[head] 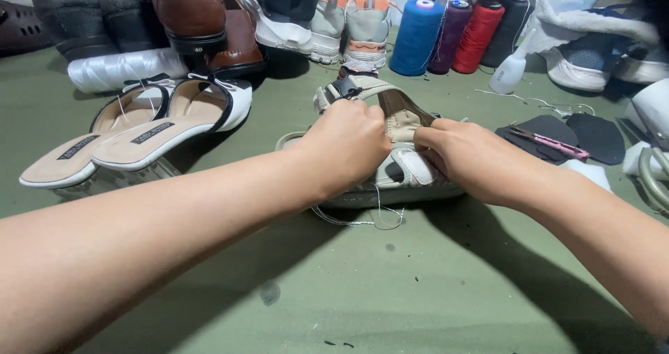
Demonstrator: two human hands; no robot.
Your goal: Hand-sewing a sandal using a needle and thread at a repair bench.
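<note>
step: stitching sandal (397, 166) strap, judged | grip: left hand (346, 145) and right hand (465, 157) pinch strap; thread (362, 220) trails | next: steady pull, strap kept aligned

bare green tabletop (432, 291) open in front, white slippers (139, 127) left, thread cones (453, 30) behind

Few labels lie on this green work surface. Each of the two white open-backed flats (132, 127) at the left carries a small black rectangular insole label (152, 132), its twin (77, 147) on the nearer shoe, both slanted along the tan footbed. A small pale size mark (200, 49) sits on the dark heel of the brown leather shoe (191, 9) behind (too small to make out further). No packages, signs or screens.
</note>
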